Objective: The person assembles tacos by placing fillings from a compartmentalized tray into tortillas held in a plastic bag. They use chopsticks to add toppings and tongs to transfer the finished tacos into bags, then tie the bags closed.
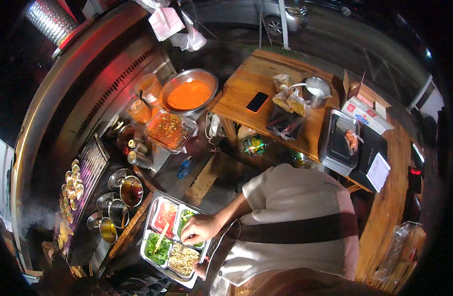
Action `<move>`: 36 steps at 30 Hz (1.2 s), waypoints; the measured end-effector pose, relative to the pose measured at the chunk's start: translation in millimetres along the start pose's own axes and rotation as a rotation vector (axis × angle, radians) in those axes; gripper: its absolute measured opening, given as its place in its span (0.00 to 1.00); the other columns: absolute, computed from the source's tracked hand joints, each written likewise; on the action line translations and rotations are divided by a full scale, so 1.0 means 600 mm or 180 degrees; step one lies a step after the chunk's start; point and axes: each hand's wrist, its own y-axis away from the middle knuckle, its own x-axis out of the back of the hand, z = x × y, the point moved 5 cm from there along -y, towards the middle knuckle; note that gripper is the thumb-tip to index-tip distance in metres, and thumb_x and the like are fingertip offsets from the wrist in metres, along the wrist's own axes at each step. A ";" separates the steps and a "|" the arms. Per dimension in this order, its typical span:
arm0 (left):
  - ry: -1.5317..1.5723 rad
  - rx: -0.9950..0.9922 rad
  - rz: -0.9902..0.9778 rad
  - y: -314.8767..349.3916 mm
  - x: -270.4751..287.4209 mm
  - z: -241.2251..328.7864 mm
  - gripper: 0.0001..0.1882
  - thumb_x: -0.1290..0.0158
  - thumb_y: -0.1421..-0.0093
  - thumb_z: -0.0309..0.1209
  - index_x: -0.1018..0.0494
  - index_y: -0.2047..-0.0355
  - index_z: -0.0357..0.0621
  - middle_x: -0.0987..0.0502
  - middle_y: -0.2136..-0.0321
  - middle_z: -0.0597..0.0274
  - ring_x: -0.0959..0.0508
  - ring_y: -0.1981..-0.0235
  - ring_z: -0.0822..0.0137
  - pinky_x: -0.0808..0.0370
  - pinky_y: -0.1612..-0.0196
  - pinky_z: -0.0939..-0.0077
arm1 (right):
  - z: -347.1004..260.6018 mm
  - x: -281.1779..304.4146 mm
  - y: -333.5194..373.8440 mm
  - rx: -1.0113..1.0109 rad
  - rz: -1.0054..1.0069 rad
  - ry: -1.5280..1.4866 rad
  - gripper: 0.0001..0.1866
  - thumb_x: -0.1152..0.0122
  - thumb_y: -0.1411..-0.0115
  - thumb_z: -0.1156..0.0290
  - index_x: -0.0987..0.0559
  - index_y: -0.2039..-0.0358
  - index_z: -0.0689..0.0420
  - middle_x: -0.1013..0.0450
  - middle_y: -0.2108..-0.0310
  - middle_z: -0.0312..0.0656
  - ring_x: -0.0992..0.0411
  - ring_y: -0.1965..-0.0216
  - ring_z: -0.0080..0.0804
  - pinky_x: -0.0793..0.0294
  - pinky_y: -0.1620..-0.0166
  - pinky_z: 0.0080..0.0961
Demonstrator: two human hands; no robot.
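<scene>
My right hand (202, 230) reaches over a metal tray (189, 283) with several square containers. Its fingers curl together at the chopped green herbs (186, 217); what they pinch is hidden. My left hand (201, 269), partly covered by my dark apron, grips the tray's near right rim. The other containers hold a chopped red food (166, 215), green leaves (154, 251) and a pale minced food (183, 260). A light wooden stick (162, 237) leans between the red food and the leaves.
Left, shellfish (71, 190) lie on a smoking grill (91, 160). Cups of sauce (131, 191) stand beside it. Farther off are a tray of red sauce (168, 129) and a bowl of orange sauce (192, 93). The wooden table (246, 74) bears a phone (257, 102), bags and stacked black trays (337, 143).
</scene>
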 end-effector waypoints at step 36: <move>-0.0621 0.0353 -0.0095 -0.071 -0.079 0.005 0.09 0.53 0.55 0.33 0.32 0.78 0.39 0.29 0.77 0.54 0.29 0.79 0.62 0.30 0.76 0.74 | -0.011 0.035 0.002 0.0067 0.0378 0.0202 0.06 0.48 0.48 0.72 0.27 0.77 0.61 0.31 0.82 0.43 0.32 0.79 0.37 0.36 0.77 0.28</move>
